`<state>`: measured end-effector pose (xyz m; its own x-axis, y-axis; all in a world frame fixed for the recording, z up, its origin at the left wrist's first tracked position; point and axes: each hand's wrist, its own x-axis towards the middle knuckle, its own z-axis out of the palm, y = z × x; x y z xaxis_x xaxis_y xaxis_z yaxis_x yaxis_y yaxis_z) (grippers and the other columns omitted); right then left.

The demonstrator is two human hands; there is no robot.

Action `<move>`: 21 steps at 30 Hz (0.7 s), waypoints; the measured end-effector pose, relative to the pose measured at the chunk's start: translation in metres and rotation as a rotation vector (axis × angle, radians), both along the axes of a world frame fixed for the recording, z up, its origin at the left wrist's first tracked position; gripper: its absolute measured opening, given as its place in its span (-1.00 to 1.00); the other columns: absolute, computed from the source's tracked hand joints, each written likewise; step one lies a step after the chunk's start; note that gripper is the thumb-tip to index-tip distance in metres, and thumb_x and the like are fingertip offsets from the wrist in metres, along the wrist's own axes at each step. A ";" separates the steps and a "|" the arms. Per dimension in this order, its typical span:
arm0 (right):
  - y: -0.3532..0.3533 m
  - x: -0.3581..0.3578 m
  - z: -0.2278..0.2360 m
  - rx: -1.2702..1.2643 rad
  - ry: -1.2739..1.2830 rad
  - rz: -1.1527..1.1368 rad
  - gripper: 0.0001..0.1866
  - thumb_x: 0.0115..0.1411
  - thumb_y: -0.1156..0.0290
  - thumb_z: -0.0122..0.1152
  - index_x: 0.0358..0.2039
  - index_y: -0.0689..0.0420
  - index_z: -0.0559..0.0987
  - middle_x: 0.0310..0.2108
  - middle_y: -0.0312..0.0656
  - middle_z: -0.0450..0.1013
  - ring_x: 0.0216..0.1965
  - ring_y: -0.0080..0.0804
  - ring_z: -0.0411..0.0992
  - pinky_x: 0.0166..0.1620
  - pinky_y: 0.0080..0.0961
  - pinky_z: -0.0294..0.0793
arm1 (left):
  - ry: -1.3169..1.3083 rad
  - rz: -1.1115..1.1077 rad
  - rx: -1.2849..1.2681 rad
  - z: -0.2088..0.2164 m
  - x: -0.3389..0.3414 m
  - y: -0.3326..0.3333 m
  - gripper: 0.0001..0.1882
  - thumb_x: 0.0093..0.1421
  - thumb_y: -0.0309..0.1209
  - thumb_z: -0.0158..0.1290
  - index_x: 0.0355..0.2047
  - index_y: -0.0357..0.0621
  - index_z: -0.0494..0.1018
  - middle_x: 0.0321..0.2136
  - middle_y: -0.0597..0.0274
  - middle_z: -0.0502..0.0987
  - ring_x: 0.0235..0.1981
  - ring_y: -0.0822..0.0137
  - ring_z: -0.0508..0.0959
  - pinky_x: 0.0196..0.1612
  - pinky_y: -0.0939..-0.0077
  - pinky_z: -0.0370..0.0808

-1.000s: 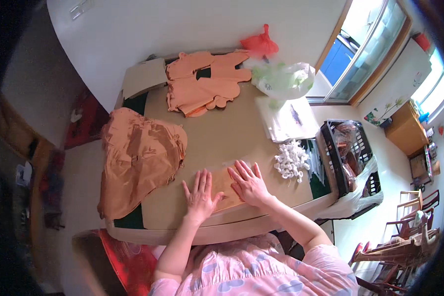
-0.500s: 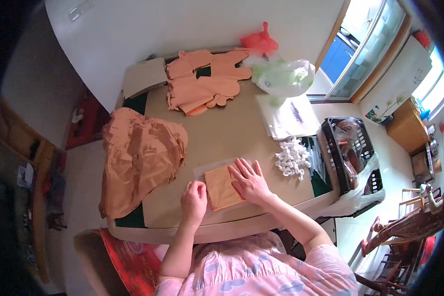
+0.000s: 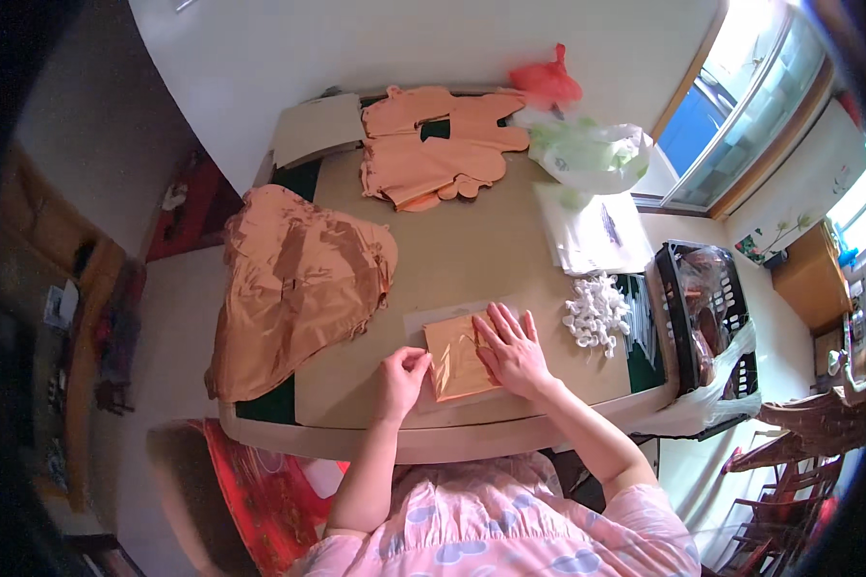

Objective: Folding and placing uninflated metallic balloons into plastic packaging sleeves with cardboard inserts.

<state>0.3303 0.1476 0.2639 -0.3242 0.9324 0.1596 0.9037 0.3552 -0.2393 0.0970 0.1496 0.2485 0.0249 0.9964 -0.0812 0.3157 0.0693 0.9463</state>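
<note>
A folded square of copper-coloured foil (image 3: 452,358) lies near the table's front edge, on a clear plastic sheet or bag (image 3: 416,322) that shows around its sides. My right hand (image 3: 516,358) rests flat on the foil's right part, fingers stretched out. At the foil's left edge my left hand (image 3: 404,377) is closed in a pinch, thumb against forefinger. What it pinches, if anything, is too small to tell. To the left spreads a large, creased copper foil sheet (image 3: 293,279), like a flat balloon. Flat foil pieces with rounded outlines (image 3: 433,159) lie at the back.
Right of my right hand are a heap of small white coils (image 3: 597,313), thin pale sticks (image 3: 642,327) and a stack of clear plastic bags (image 3: 597,231). A black crate (image 3: 678,327) stands at the table's right side. Behind are a whitish bag (image 3: 597,159) and a red bag (image 3: 548,82).
My left fingers have gone from a loose fist beside the foil to a pinch at its left edge. My right hand still lies flat on it. The whole view has shifted.
</note>
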 end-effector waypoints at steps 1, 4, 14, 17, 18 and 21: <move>-0.001 -0.001 0.000 -0.005 0.010 -0.006 -0.42 0.31 0.11 -0.03 0.31 -0.02 0.24 0.34 -0.05 0.08 0.39 -0.16 -0.03 0.37 0.08 -0.22 | -0.033 0.047 -0.036 0.000 -0.002 -0.001 -0.83 0.16 -0.38 0.20 -0.38 -0.26 0.57 -0.56 0.25 0.60 -0.55 0.50 0.54 -0.45 0.55 0.46; 0.000 -0.001 0.000 0.001 0.018 -0.007 -0.43 0.32 0.11 -0.04 0.31 -0.05 0.23 0.34 -0.05 0.09 0.38 -0.16 0.00 0.35 0.15 -0.16 | -0.061 0.101 -0.083 -0.004 -0.008 -0.003 -0.86 0.10 -0.43 0.23 -0.40 -0.24 0.54 -0.55 0.22 0.60 -0.53 0.45 0.56 -0.40 0.51 0.49; -0.001 0.000 0.002 -0.021 0.016 -0.019 -0.42 0.31 0.13 -0.02 0.32 -0.08 0.22 0.34 -0.05 0.08 0.38 -0.14 -0.01 0.34 0.13 -0.15 | 0.186 0.031 -0.031 0.026 0.007 -0.006 -0.83 0.04 -0.39 0.23 -0.46 -0.22 0.52 -0.57 0.15 0.59 -0.52 0.24 0.60 -0.37 0.37 0.51; 0.000 0.001 -0.001 -0.013 0.007 -0.012 -0.42 0.31 0.14 -0.02 0.32 -0.08 0.22 0.34 -0.05 0.08 0.38 -0.14 -0.01 0.35 0.13 -0.16 | 0.282 0.042 -0.037 0.028 0.009 -0.006 -0.82 0.03 -0.36 0.24 -0.46 -0.20 0.52 -0.56 0.15 0.60 -0.51 0.20 0.61 -0.37 0.34 0.51; 0.000 0.001 -0.001 -0.015 0.006 -0.012 -0.42 0.31 0.14 -0.02 0.32 -0.08 0.22 0.34 -0.05 0.08 0.38 -0.14 -0.01 0.35 0.13 -0.16 | 0.291 0.031 -0.034 0.027 0.010 -0.006 -0.83 0.03 -0.36 0.24 -0.46 -0.20 0.53 -0.57 0.15 0.60 -0.51 0.19 0.61 -0.38 0.32 0.51; -0.001 0.000 0.000 -0.021 0.010 -0.014 -0.42 0.31 0.14 -0.02 0.32 -0.08 0.21 0.35 -0.05 0.08 0.39 -0.14 -0.02 0.35 0.13 -0.17 | 0.272 0.015 -0.023 0.021 0.009 -0.005 -0.84 0.03 -0.37 0.23 -0.48 -0.20 0.53 -0.59 0.14 0.59 -0.53 0.19 0.61 -0.41 0.32 0.50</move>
